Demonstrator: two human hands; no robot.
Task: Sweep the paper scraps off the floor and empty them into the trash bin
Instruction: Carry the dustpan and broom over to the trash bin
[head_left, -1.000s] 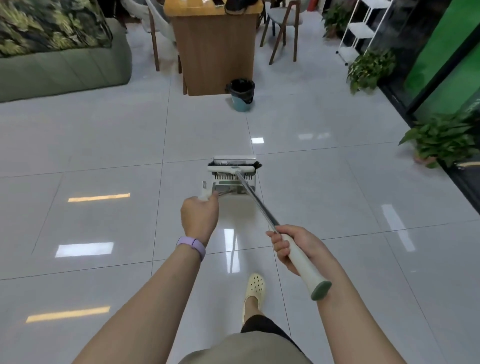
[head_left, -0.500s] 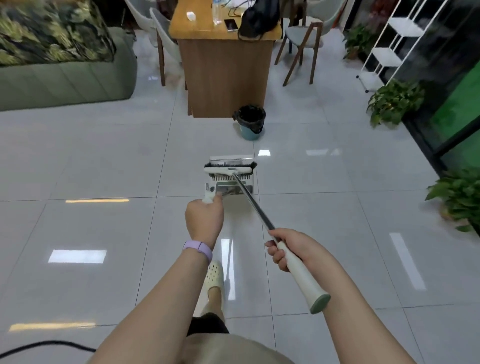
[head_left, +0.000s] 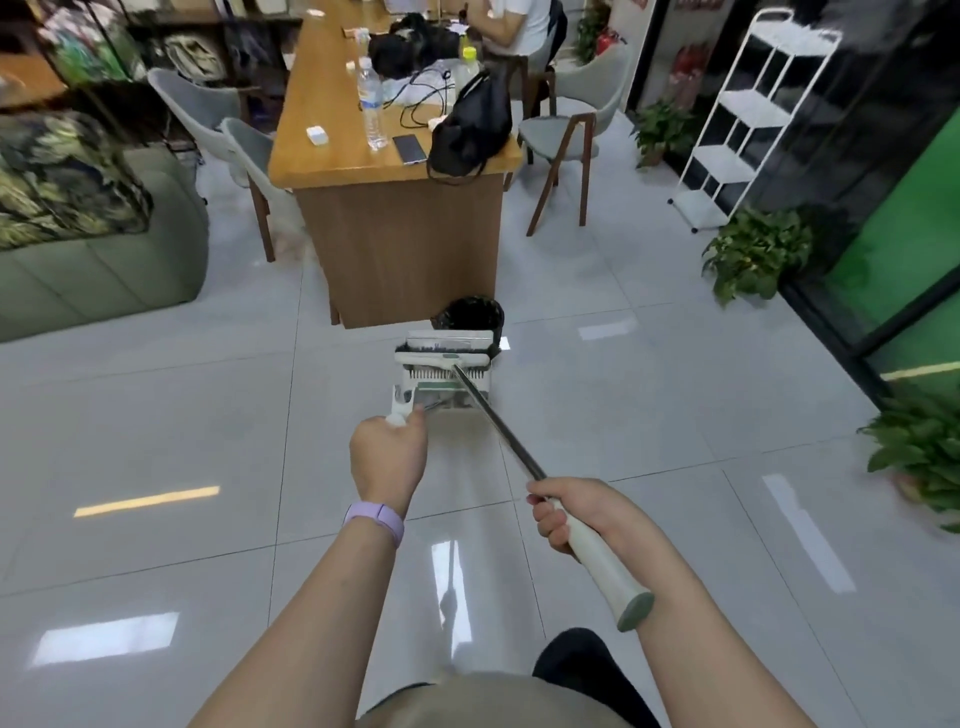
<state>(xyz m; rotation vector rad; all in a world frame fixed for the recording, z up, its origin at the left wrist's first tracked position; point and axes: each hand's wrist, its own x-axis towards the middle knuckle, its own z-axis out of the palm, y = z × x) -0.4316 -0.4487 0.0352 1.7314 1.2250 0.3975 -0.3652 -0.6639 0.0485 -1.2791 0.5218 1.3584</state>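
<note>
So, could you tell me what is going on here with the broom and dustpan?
A person is carrying a dustpan and a broom across the tiled floor toward the trash bin beside the wooden desk. The left hand grips the dustpan's handle, and the right hand grips the broom's pale handle, with the broom head resting across the dustpan. The dustpan appears just short of the bin; whether scraps lie in it cannot be made out.

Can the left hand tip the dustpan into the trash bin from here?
Probably yes, nearly: the left hand holds the dustpan right in front of the trash bin, with nothing between them, though the broom lies across the dustpan.
</note>
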